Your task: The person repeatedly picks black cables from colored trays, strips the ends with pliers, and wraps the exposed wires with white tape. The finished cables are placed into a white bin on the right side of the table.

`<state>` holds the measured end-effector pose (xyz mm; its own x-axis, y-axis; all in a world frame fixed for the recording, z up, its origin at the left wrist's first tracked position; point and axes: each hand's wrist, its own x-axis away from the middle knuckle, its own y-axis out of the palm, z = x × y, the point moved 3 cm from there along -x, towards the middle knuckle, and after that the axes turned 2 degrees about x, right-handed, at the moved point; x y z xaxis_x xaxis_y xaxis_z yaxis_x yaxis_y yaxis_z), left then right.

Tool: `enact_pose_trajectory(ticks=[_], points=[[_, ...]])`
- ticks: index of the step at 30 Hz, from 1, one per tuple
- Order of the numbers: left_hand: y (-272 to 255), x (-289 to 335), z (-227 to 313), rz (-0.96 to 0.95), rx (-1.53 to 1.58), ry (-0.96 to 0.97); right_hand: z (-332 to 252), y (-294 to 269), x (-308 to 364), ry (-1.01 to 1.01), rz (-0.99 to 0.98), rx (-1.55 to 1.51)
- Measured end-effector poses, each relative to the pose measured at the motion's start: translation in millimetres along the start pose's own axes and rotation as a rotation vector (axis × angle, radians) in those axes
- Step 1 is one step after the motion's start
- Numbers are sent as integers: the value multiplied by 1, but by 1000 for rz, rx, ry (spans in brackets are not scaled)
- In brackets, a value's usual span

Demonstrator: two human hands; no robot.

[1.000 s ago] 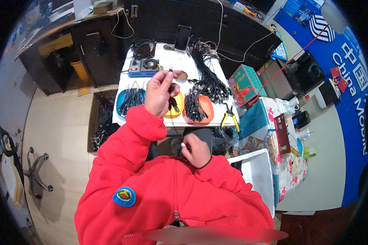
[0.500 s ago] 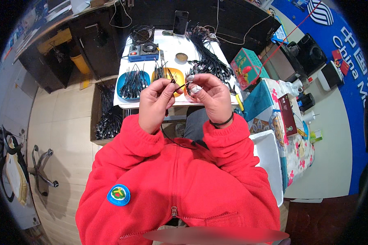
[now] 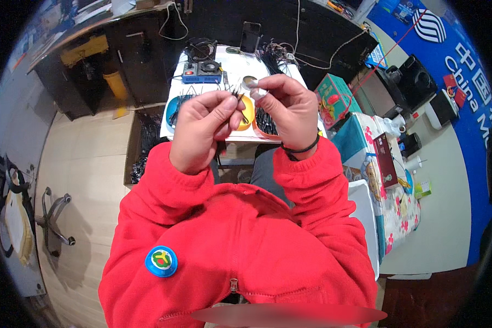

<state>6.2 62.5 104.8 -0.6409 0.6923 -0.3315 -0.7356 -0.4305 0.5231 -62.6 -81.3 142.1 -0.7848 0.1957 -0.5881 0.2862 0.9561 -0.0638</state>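
Both my hands are raised in front of my chest, red sleeves below them. My left hand (image 3: 205,128) pinches a small bunch of thin black wires (image 3: 238,100) between thumb and fingers. My right hand (image 3: 290,109), with a black band on its wrist, pinches the other end of the wires with its fingertips, close to the left hand. Behind the hands stands a white table (image 3: 235,68) with an orange bowl (image 3: 247,117) and a blue bowl (image 3: 175,106), both holding black wires and partly hidden by my hands.
A blue box-shaped device (image 3: 202,74), a phone on a stand (image 3: 250,37) and bundles of black cables (image 3: 270,54) lie on the table. A cardboard box of cables (image 3: 145,136) stands on the floor at left, a green box (image 3: 333,101) and a flowered cloth (image 3: 391,191) at right.
My right hand rose from my lap to meet the left. Both hands moved closer to my chest and now hold the wires together.
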Motion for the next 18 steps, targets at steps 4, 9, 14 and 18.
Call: enact_pose_trajectory(ticks=[4, 9, 14, 18], points=[[13, 18, 18, 172, -620, 554, -15, 16, -2, 37, -34, -113], [11, 24, -1, 193, -678, 581, -16, 18, 16, 70, -25, -96], [8, 26, -32, 100, -261, 227, -5, 6, 32, 85, 40, 42], [7, 23, -48, 84, 62, 43, 11, -1, 41, 123, 95, 59]])
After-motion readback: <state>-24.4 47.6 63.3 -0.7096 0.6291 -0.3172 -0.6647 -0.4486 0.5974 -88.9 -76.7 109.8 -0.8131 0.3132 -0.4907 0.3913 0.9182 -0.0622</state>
